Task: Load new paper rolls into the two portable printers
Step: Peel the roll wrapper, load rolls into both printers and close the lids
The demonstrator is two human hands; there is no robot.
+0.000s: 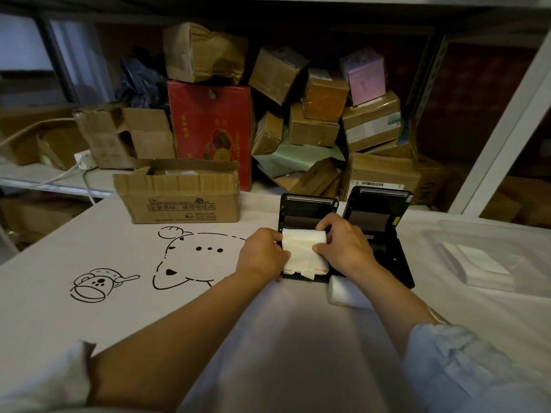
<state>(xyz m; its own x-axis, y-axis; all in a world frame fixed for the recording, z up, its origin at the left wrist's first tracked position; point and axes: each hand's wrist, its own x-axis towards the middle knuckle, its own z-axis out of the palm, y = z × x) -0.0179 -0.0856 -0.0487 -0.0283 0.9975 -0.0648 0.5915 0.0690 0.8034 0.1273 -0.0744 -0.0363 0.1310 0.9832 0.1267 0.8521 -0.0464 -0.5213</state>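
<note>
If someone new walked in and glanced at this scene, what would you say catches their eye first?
Most likely the two hands at centre: the left hand and right hand both grip a white paper roll over the left printer, whose lid stands open. Beside it the right printer is open too, and a second roll lies on the table just in front. The black cartoon bear drawing on the pale tablecloth to the left also stands out.

My storeroom or packing room; metal shelving [495, 138] behind my table [89, 263]; taped cardboard parcels [313, 126] heaped high; open carton [182, 195] nearby.
</note>
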